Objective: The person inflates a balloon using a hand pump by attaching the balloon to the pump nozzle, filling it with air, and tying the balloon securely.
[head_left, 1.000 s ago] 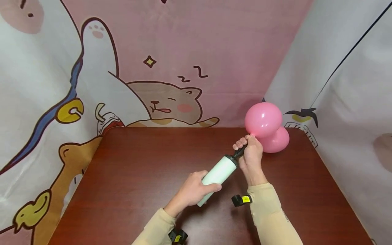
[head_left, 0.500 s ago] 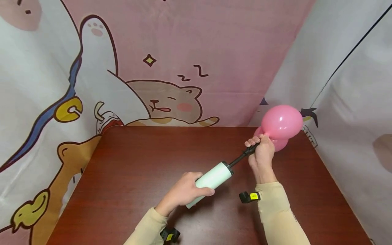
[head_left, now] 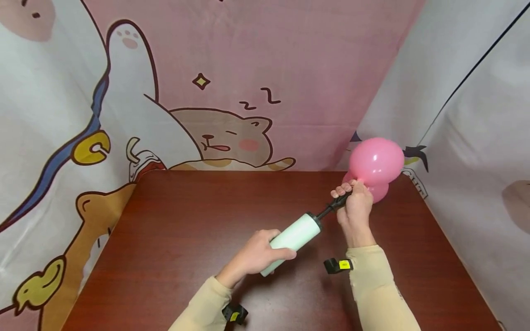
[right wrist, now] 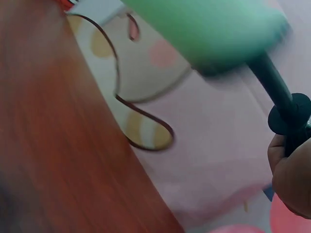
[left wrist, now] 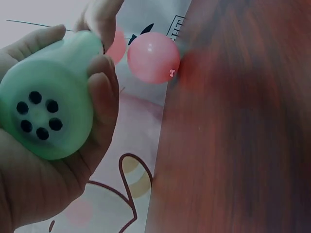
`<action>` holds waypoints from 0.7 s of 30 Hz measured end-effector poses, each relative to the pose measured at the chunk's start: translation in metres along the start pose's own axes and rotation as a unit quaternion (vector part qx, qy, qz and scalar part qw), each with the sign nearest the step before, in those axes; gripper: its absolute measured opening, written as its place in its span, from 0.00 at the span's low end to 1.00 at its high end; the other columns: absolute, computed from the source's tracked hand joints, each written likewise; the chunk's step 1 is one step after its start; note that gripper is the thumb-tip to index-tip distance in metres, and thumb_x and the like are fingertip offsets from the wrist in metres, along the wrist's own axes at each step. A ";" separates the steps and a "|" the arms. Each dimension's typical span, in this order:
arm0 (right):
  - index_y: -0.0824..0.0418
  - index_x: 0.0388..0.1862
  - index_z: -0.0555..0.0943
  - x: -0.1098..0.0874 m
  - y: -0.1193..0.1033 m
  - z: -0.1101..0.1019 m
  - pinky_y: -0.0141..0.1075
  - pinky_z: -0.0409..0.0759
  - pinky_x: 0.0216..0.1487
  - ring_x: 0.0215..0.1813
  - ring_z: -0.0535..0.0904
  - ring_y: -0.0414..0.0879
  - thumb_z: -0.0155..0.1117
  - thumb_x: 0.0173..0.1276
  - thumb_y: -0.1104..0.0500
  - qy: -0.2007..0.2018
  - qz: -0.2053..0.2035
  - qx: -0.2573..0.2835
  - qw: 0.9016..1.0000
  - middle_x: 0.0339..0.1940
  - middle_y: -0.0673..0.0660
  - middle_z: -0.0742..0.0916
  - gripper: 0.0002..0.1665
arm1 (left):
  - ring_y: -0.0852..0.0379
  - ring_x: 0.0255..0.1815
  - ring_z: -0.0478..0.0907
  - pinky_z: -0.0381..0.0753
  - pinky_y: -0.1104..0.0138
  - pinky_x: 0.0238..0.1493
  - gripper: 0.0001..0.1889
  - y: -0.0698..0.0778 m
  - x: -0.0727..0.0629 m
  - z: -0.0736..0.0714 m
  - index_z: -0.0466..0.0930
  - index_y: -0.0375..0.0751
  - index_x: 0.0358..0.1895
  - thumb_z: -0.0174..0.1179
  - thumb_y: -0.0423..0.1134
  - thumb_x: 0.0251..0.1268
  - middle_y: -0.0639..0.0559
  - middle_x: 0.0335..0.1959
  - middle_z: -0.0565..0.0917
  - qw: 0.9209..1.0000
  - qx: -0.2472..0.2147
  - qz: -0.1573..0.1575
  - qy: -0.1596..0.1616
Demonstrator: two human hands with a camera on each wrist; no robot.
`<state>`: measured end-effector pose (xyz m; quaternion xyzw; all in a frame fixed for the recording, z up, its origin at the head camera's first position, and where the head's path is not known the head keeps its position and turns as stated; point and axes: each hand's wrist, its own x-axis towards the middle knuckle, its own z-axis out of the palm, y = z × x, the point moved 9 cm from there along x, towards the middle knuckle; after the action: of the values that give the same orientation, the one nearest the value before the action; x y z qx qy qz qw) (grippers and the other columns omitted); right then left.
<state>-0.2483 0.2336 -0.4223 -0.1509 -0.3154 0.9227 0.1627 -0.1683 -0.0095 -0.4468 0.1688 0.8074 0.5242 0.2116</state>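
My left hand (head_left: pixel 262 252) grips the mint-green barrel of a hand balloon pump (head_left: pixel 297 232); its round end with several dark holes faces the left wrist camera. From the barrel's far end a black rod (head_left: pixel 327 210) runs to the black end piece, which my right hand (head_left: pixel 357 207) holds. An inflated pink balloon (head_left: pixel 376 158) has its neck at my right thumb and fingers. Partly hidden behind it is more pink balloon (head_left: pixel 378 192). The left wrist view shows a round pink balloon (left wrist: pixel 153 57) with a small knot. In the right wrist view the barrel (right wrist: pixel 209 34) is blurred.
The dark red-brown wooden table (head_left: pixel 198 216) lies beneath both hands. A pink and white curtain (head_left: pixel 323 59) with cartoon animals hangs behind its far edge and along both sides. Black wrist cameras (head_left: pixel 337 265) stick out inward from both sleeves.
The pump's rod first slid further out and now stands partly pushed back in. My right hand and the balloon moved right; the balloon has since shifted slightly back left. Both hands keep their hold.
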 end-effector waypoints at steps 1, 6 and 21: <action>0.62 0.27 0.67 0.003 -0.007 -0.003 0.32 0.70 0.22 0.18 0.66 0.43 0.42 0.86 0.57 0.007 -0.004 0.013 1.000 0.17 0.52 0.71 0.22 | 0.58 0.16 0.78 0.81 0.62 0.19 0.18 -0.001 -0.003 -0.001 0.83 0.42 0.42 0.73 0.51 0.57 0.53 0.24 0.81 1.000 0.002 -0.002 -0.006; 0.63 0.27 0.66 0.012 -0.027 -0.011 0.33 0.68 0.20 0.16 0.64 0.44 0.42 0.86 0.56 0.029 0.001 0.065 0.997 0.16 0.53 0.70 0.23 | 0.59 0.18 0.77 0.79 0.63 0.20 0.18 -0.005 -0.014 -0.007 0.83 0.42 0.40 0.73 0.51 0.56 0.54 0.24 0.81 1.000 0.023 0.003 -0.018; 0.59 0.33 0.67 -0.018 0.038 0.013 0.29 0.70 0.24 0.20 0.67 0.39 0.39 0.85 0.52 -0.022 -0.001 -0.047 0.999 0.20 0.49 0.70 0.19 | 0.61 0.22 0.77 0.78 0.65 0.25 0.17 0.004 0.001 -0.007 0.84 0.44 0.37 0.72 0.53 0.55 0.57 0.25 0.82 0.997 0.059 0.016 0.047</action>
<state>-0.2449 0.1913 -0.4336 -0.1377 -0.3620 0.9098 0.1489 -0.1728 -0.0126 -0.4405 0.1696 0.8432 0.4862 0.1545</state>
